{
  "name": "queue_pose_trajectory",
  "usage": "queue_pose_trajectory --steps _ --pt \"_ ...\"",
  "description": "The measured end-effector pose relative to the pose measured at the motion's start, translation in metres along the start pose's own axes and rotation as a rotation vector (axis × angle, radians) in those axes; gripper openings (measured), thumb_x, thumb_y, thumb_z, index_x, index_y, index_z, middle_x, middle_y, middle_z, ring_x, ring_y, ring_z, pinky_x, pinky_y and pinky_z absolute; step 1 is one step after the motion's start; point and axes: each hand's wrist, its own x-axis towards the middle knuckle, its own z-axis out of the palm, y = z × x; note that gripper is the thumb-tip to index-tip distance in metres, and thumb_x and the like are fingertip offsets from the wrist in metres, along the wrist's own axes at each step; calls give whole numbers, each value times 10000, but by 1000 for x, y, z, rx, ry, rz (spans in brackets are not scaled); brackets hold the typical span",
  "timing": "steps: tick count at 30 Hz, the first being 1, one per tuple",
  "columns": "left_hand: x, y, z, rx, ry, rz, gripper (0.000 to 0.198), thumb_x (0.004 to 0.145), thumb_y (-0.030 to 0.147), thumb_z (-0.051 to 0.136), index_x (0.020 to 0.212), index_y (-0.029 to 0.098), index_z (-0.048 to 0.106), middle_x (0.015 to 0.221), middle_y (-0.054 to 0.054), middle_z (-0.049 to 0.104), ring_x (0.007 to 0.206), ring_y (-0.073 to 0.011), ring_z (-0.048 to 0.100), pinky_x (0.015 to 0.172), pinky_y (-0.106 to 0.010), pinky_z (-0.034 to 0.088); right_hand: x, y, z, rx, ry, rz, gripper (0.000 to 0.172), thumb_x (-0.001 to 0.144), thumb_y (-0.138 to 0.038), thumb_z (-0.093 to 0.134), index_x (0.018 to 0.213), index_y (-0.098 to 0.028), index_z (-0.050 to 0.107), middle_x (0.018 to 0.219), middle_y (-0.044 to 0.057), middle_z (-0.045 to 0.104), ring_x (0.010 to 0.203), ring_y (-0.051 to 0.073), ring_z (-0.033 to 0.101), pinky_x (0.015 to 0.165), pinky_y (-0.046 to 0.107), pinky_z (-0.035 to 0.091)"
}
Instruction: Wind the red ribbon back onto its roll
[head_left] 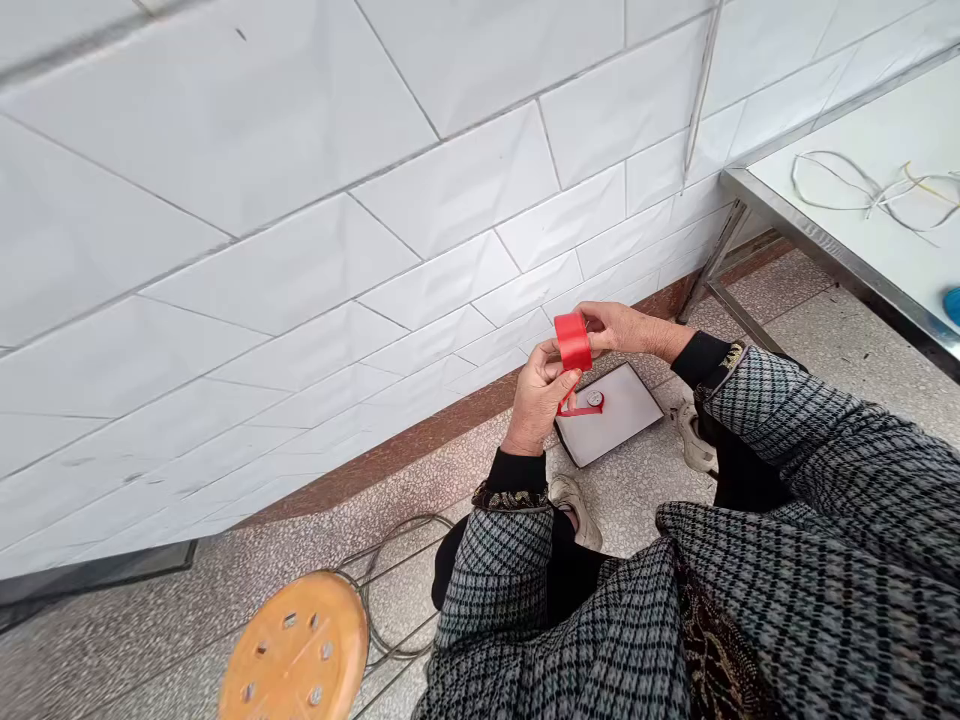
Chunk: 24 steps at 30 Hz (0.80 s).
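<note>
Both my hands are raised in front of me around a red ribbon (573, 342), which is wound into a broad, shiny band. My left hand (534, 398) grips its near side, thumb and fingers closed on it. From the far side my right hand (609, 328) holds it too, with some fingertips hidden behind the band. A red strip hangs below my left hand, towards a small round piece (595, 399) with a pale face and red edge. That piece appears over a flat, light-coloured tray (626, 428) with dark edges on the floor.
White wall tiles (450, 190) rise ahead. A metal-edged table (840, 235) stands at the right, bearing loose pale cords (874, 195) and a blue item (952, 304). An orange round stool (296, 650) is at lower left, beside coiled cable (367, 575) on the speckled floor.
</note>
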Motion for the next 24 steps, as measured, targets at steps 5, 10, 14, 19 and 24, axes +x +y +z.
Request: queue_pose_trajectory --steps 5,10,14,19,24 --pt "4 -3 0 -112 -25 -6 652 725 453 943 1188 228 542 645 122 673 340 -63 470 398 -215 416 -1 -1 1 1 40 -5 279 802 -178 736 1049 -209 609 857 -23 640 719 144 573 644 252 458" --pt "7 -4 2 -158 -41 4 612 733 455 959 1143 224 568 549 152 579 317 -45 373 392 -217 426 -2 -3 4 48 88 45 323 762 -172 708 1055 -236 589 916 -14 636 727 154 594 612 253 488" --pt "12 -6 12 -179 37 32 632 721 464 969 1152 224 574 537 164 545 330 -38 338 388 -207 424 2 -3 6 -26 223 86 257 743 -188 668 966 -230 549 876 -20 614 759 165 588 654 265 487" --pt "16 -9 25 -159 317 113 616 710 541 974 1042 239 552 578 151 576 337 -52 428 370 -204 394 11 3 -1 -169 402 182 299 744 -226 682 1001 -242 530 848 -31 620 743 185 587 695 298 471" --pt "11 -5 29 -182 285 59 560 706 607 977 851 204 616 509 125 488 332 -45 380 351 -207 340 15 7 -6 -330 462 169 331 738 -220 701 1035 -245 558 850 -22 643 774 210 597 784 339 491"
